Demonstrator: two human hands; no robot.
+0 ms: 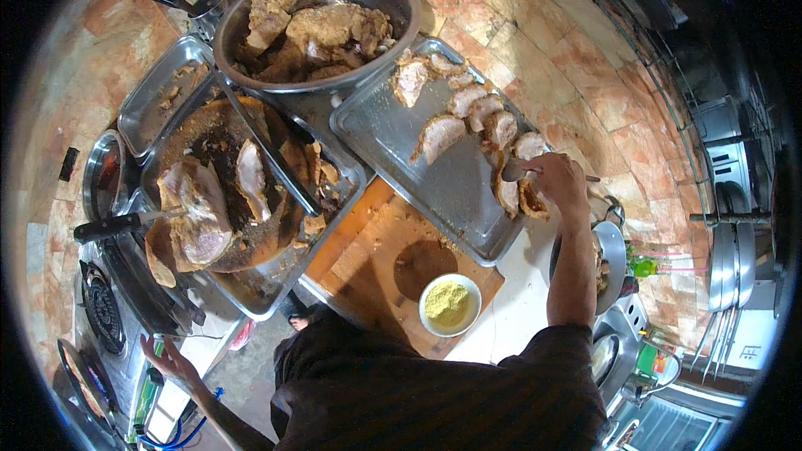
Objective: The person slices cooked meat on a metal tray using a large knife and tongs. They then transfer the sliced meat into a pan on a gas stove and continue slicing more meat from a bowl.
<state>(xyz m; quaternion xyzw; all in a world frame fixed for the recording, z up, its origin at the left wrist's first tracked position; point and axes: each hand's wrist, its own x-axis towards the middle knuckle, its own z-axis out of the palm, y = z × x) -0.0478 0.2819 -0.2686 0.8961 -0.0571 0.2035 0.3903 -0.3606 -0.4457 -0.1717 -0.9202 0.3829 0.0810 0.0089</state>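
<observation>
My right hand is closed on a metal spoon, its bowl over breaded meat slices along the right side of a metal tray. My left hand is at the lower left with its fingers apart, holding nothing. Left of the tray, a large piece of cooked meat and a cut slice lie on a round chopping board. A black-handled carving fork touches the large piece. A bowl of yellow powder stands on a wooden board.
A steel bowl of fried meat stands at the back. A long blade lies across the chopping board. A small tray with crumbs and a stove burner are at the left. A sink is at the right.
</observation>
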